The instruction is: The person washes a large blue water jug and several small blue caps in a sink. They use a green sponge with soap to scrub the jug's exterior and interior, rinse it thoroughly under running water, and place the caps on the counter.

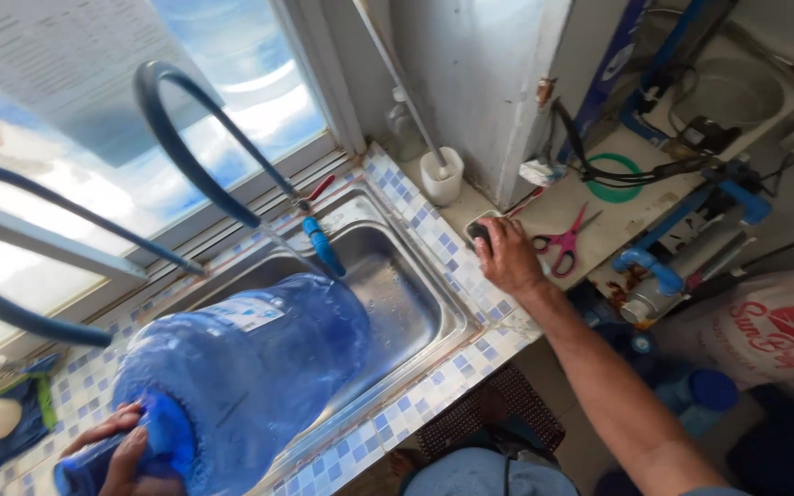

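One large translucent blue plastic water jug (241, 377) lies on its side across the stainless steel sink (406, 303), filling the lower left of the frame, neck toward the bottom left corner. The left hand (117, 450) wraps its fingers closed around the jug's neck there. The right hand (505, 255), arm stretched straight out to centre right, curls partly over a small dark object (480, 234) in a pale dish; how tightly it grips cannot be told. One dark blue hose (204, 138) arcs down from upper left to a blue nozzle (323, 246) above the basin. One pair of pink-handled scissors (562, 241) lies just right of the hand, and one white cup (441, 174) stands above it.
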